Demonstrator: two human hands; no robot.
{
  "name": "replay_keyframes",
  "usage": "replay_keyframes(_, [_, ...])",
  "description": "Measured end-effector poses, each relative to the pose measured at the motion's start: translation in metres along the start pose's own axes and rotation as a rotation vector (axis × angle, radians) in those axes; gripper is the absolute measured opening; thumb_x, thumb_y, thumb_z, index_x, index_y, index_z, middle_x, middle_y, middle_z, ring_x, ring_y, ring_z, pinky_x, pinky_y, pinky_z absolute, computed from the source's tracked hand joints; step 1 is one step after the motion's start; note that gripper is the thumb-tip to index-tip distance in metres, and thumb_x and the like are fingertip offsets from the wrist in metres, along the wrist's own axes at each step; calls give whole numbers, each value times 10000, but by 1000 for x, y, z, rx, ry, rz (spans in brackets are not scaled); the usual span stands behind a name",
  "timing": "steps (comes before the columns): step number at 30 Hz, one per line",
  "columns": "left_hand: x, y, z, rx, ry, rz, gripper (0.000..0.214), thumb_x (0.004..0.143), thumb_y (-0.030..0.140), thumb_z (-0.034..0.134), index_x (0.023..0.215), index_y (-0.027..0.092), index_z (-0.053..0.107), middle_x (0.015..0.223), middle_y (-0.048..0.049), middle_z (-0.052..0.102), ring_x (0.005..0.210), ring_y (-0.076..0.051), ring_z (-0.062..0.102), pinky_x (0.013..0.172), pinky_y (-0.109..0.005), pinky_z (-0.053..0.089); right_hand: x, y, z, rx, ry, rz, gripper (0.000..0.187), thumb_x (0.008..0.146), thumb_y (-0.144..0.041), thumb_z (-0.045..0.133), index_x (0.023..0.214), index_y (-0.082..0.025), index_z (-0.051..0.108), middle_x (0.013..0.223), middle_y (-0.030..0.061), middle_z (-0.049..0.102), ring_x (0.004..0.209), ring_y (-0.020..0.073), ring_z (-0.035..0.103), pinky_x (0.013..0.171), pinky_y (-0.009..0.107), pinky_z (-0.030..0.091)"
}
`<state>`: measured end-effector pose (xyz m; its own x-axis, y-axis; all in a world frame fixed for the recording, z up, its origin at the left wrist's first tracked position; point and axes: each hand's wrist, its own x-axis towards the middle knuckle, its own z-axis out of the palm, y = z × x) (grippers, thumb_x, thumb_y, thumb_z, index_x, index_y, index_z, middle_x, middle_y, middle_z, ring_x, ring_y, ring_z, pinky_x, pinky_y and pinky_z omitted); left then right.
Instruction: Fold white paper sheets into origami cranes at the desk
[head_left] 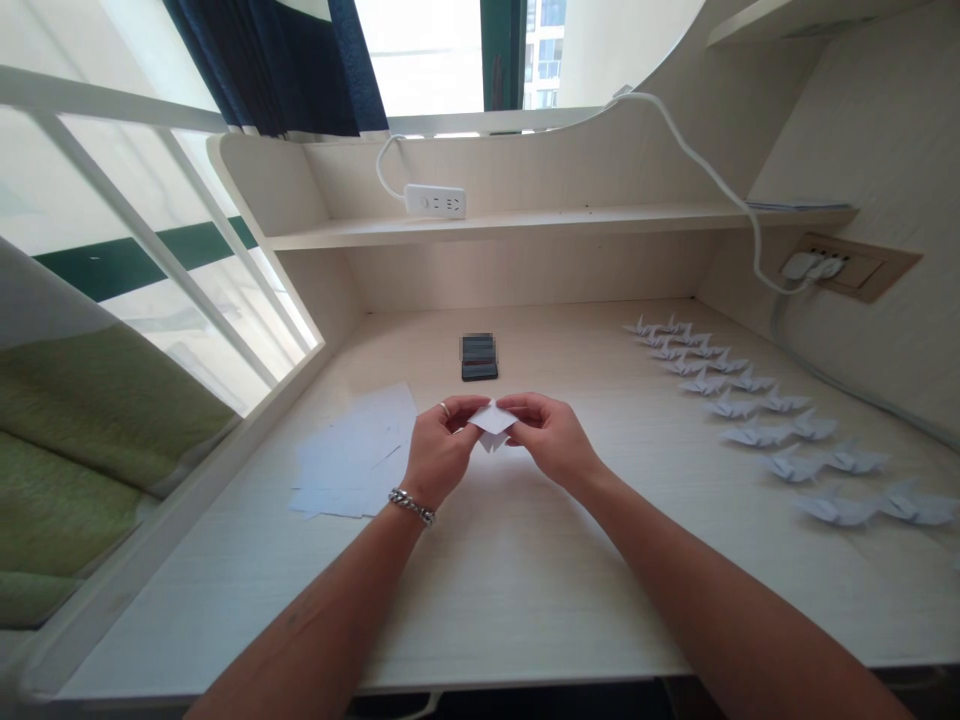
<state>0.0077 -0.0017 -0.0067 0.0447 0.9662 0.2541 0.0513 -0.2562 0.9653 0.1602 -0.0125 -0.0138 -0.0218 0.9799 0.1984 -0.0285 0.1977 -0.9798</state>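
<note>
A small piece of folded white paper (493, 418), diamond-shaped on top with lower flaps showing beneath, is held above the middle of the desk. My left hand (441, 445) pinches its left corner between thumb and fingers; a ring and a chain bracelet are on this arm. Its right corner is gripped by my right hand (551, 435) in the same way. Left of my hands lies a loose spread of white paper sheets (349, 455). Folded paper cranes (757, 432) stand in two rows along the desk's right side.
A dark phone (479, 358) lies just beyond my hands. On the shelf (525, 222) at the back sits a white power strip (435, 201). A white cable (705, 165) hangs down to the wall socket (851, 268) at right. White railing (142, 235) borders the desk's left side.
</note>
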Motion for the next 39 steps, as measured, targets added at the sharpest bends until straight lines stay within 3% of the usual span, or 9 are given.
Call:
replay_keyframes(5, [-1,-3,2,46,-51,58,293,705,145,684,996,128,710,949,-84,748,837,-188,694,745,-293,552,-3,1,0,-276,103,-185,262,731,-116,575,931,-180,732,921,55,737,774,171,663,747,321,537])
replay_keyframes(8, [-2,-4,2,70,-68,75,298,706,121,666,1000,130,712,956,-81,747,840,-189,694,745,-295,552,-3,1,0,-266,89,-182,257,734,-118,582,937,-178,727,911,53,737,759,167,666,706,297,543])
replay_keyframes(12, [-1,-2,2,31,-3,15,301,683,110,674,982,114,710,905,-82,755,803,-194,701,709,-293,560,-3,-1,0,-222,63,-173,211,737,-171,639,931,-173,721,924,61,730,808,178,670,699,286,555])
replay_keyframes(20, [0,-1,0,105,24,35,274,690,134,696,963,122,722,919,-89,757,825,-203,704,728,-296,560,-7,-7,-2,-341,96,-331,157,763,-141,617,856,-184,736,878,57,708,746,161,650,656,280,535])
replay_keyframes(29, [0,-3,-2,109,-22,42,302,689,235,754,976,145,722,972,-96,752,884,-230,697,773,-335,556,-2,-8,-6,-113,-57,-128,245,708,-265,726,929,-162,745,951,91,725,836,198,661,744,324,532])
replay_keyframes(34, [-1,-1,-2,89,-75,18,282,700,223,733,974,153,725,971,-87,753,881,-229,694,752,-328,556,2,-7,-12,137,-103,85,240,734,-355,703,872,-169,767,814,72,720,691,149,599,626,285,485])
replay_keyframes(39, [-3,2,-1,137,-122,69,255,735,191,688,982,155,735,1017,-82,744,929,-220,681,796,-311,541,5,-4,-13,118,-109,101,270,666,-371,768,865,-189,776,740,42,703,632,124,553,595,275,460])
